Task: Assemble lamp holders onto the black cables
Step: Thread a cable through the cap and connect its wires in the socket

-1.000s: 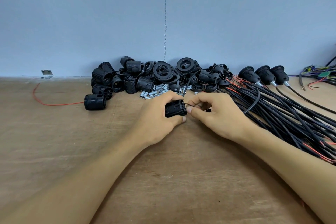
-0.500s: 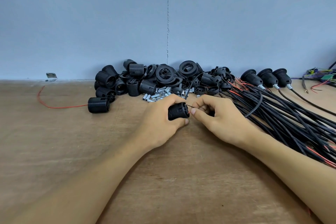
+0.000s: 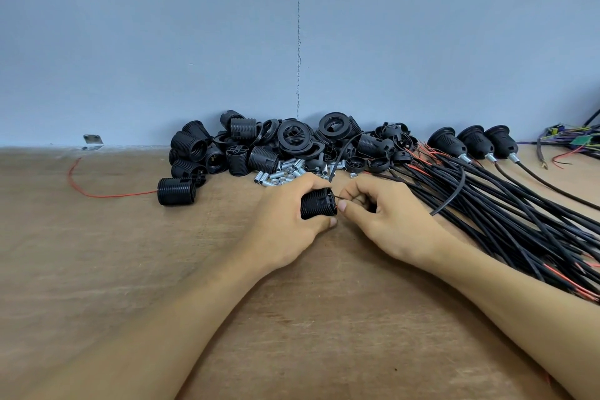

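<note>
Head view: a wooden counter runs up to a blue-grey wall. Near its middle, the left hand grips a ribbed black lamp holder. Its fingers are curled over the top and the thumb is tucked under, so the holder lies on its side just above the counter with one end facing right. The right hand sits just beside that end. Its thumb and forefinger are closed together on thin wire ends, one dark and one red, right at the holder's face. The other fingers of that hand are curled in.

A large bundle of black cables lies to the right of the right hand and fans out towards the right edge. Red cores show at both ends of the bundle. One cable arches up over the bundle near the right hand.

Along the wall lies a heap of black holder parts, made up of threaded shells, rings and caps. Small metal threaded tubes are scattered in front of the heap. One threaded shell lies apart at the heap's left, with a loose red wire trailing away from it to the left. A small metal bracket sits at the foot of the wall further left.

Right of the heap, three assembled holders lie side by side, each on its own cable. Coloured wiring is tangled in the far right corner.
</note>
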